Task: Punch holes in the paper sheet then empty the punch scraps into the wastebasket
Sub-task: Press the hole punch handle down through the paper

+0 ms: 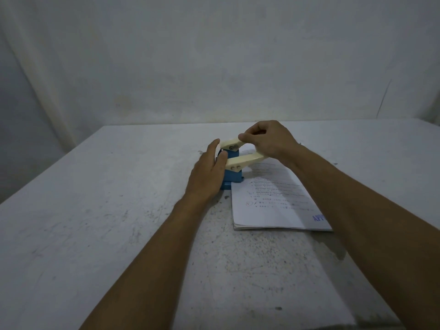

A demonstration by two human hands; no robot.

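The hole punch [232, 166] stood on the desk [119, 210] in the head view, its blue base at the paper sheet's [273, 203] far left corner, the cream lever raised and reaching right over that edge. Our right hand [269, 139] closed its grip on the lever's far end from above; our left hand [209, 170] lay flat against the base, fingers extended, bracing it. We judged the press would go straight down. No wastebasket showed.

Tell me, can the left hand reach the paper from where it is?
Probably yes. The left hand rests on the punch, and the paper lies right beside it; only the punch stands between, so it could go around.
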